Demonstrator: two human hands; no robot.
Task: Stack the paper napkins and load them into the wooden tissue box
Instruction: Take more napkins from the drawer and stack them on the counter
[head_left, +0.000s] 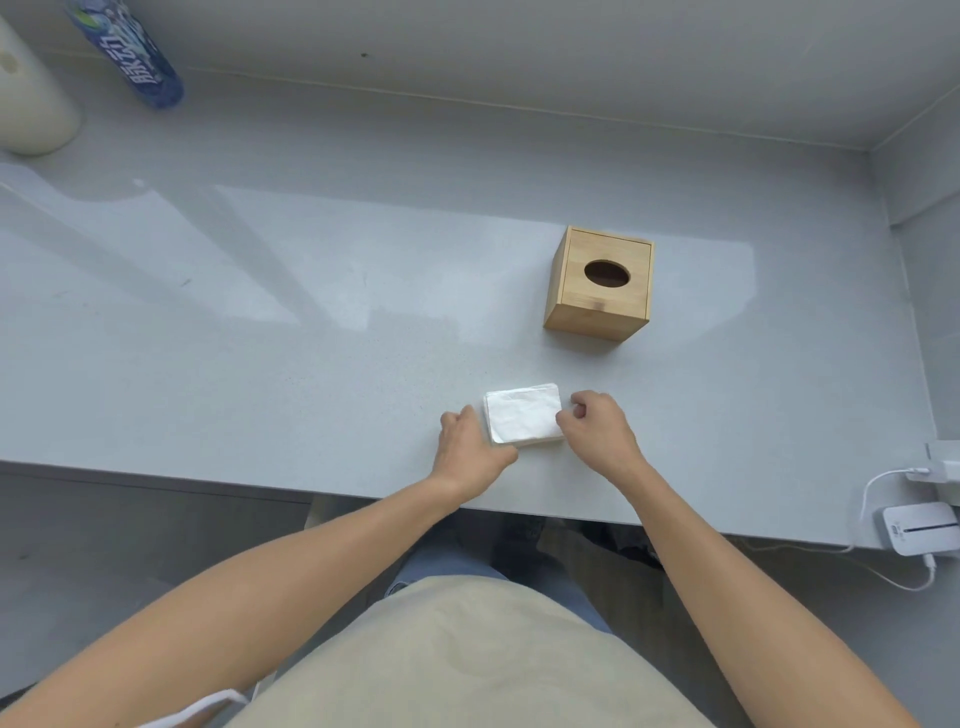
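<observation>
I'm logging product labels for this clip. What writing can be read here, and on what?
Blue bottle, far left: large white Chinese characters, seemingly "脉动", skewed and not certain; smaller print unreadable.
White device, right edge: a small dark mark, too small to read.
Wooden tissue box, napkins: no text.

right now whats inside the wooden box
Through the oval hole in the wooden box only dark shadow shows, no napkin poking out. The closed walls hide the rest.
</observation>
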